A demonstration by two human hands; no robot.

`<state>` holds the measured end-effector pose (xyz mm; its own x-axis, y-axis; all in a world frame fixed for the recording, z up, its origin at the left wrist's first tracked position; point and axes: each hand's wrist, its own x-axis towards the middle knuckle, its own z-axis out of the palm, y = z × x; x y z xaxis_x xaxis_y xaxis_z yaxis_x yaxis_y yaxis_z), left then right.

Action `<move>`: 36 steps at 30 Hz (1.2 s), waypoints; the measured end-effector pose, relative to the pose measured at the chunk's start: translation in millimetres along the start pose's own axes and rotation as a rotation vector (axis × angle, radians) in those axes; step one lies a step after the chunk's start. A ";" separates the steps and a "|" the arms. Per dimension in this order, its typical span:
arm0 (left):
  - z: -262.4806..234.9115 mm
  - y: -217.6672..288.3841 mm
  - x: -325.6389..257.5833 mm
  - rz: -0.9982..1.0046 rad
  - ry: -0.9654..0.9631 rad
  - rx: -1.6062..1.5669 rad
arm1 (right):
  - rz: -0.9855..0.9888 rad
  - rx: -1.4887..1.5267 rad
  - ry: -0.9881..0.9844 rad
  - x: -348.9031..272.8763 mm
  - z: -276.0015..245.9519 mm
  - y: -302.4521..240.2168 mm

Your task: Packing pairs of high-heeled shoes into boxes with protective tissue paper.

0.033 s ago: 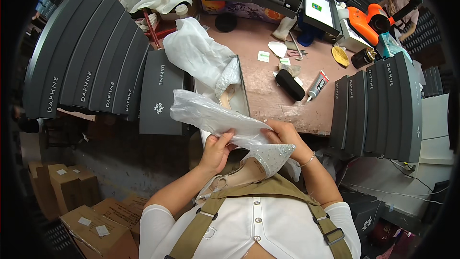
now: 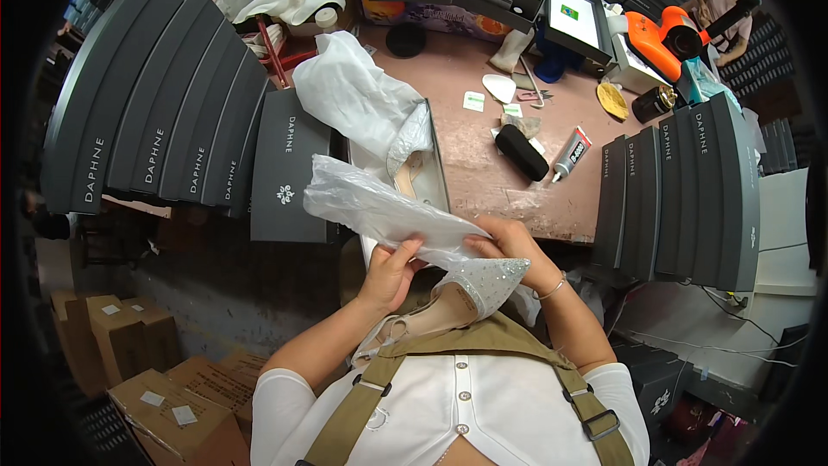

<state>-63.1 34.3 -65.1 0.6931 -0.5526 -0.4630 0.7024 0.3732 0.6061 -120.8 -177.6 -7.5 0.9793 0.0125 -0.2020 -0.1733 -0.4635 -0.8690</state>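
Between my hands is a translucent white plastic bag (image 2: 371,210), its loose end reaching out over an open shoe box (image 2: 442,155). My left hand (image 2: 392,272) pinches the bag's near edge between thumb and fingers. On the other side my right hand (image 2: 511,246) grips the bag too, fingers curled over it. A pointed shoe (image 2: 487,286) with a glittery silver upper lies against my lap, toe toward my right wrist. Its match (image 2: 405,164) rests in the open box, partly under white tissue paper (image 2: 354,86).
Stacked dark grey shoe boxes (image 2: 147,112) rise at left, with another stack (image 2: 690,194) at right. On the table lie a glue tube (image 2: 571,155), a black oblong case (image 2: 522,154) and a yellow pad (image 2: 612,101). Brown cartons (image 2: 177,406) stand on the floor at lower left.
The bag's far end has lifted very slightly, and my right hand's fingers have shifted a little to the left along it. The shoe stays almost where it was.
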 end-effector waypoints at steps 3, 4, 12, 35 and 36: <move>-1.5 -2.4 1.1 0.064 0.014 0.015 | -0.035 0.006 -0.030 3.0 9.0 6.9; -3.7 -2.9 1.5 0.086 0.020 0.033 | 0.009 -0.017 -0.087 3.8 11.0 6.9; -1.6 0.7 -3.6 0.064 -0.016 0.045 | 0.025 0.191 -0.020 2.4 16.9 4.3; 13.4 38.5 -6.6 -0.376 -0.283 0.690 | -0.129 0.015 0.141 2.0 -14.7 1.9; 18.0 42.9 -3.8 -0.384 -0.261 0.741 | -0.114 0.027 0.139 6.5 -14.2 5.2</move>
<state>-38.5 39.0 -25.8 0.3068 -0.7275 -0.6137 0.5304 -0.4047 0.7449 -113.8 -192.5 -6.9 0.9975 -0.0598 -0.0385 -0.0611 -0.4419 -0.8950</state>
